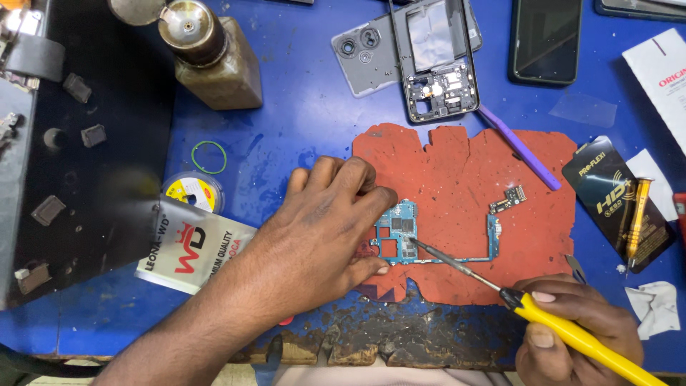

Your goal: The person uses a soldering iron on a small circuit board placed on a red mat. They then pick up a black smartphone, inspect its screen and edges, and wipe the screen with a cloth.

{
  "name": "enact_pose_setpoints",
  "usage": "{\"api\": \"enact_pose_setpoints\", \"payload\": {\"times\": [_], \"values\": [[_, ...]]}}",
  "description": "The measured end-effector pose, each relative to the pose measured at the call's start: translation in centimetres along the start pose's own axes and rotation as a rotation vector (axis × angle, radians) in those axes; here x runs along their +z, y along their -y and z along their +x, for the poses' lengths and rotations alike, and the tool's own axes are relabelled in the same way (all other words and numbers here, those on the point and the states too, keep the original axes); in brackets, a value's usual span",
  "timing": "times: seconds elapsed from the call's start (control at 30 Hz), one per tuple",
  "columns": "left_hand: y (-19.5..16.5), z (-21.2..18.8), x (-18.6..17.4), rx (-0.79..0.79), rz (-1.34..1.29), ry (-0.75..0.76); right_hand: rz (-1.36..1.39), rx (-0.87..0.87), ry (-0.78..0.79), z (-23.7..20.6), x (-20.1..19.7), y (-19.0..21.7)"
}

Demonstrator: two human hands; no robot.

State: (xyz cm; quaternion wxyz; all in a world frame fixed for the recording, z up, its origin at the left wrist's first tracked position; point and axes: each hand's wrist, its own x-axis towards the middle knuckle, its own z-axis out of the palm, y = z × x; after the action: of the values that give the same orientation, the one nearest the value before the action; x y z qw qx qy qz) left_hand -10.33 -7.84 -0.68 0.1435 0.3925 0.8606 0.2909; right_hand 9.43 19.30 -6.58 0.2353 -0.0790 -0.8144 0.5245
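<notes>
A blue phone circuit board [404, 232] lies on a worn red mat [464, 179]. My left hand [325, 225] rests on the mat and pins the board's left edge with its fingertips. My right hand [572, 329] grips the yellow handle of a soldering iron [572, 332]. The iron's metal tip touches the board near its middle. A small separate board piece [509, 199] sits on the mat to the right.
An opened grey phone frame [436, 61] and its back cover [361, 50] lie at the top, with a dark phone [547, 39] beside them. A purple pry tool [518, 148], a brown bottle [214, 61], a solder reel [193, 191], a white pouch [193, 246] and a dark packet [618, 200] surround the mat.
</notes>
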Motion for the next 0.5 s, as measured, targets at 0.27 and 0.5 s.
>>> {"api": "enact_pose_setpoints", "payload": {"times": [0.27, 0.5], "values": [[-0.02, -0.06, 0.03, -0.004, -0.015, 0.005, -0.082, 0.035, 0.064, 0.1, -0.68, 0.18], [-0.03, -0.01, -0.02, 0.009, -0.013, -0.015, -0.047, 0.023, 0.009, -0.33, -0.22, 0.03]]}}
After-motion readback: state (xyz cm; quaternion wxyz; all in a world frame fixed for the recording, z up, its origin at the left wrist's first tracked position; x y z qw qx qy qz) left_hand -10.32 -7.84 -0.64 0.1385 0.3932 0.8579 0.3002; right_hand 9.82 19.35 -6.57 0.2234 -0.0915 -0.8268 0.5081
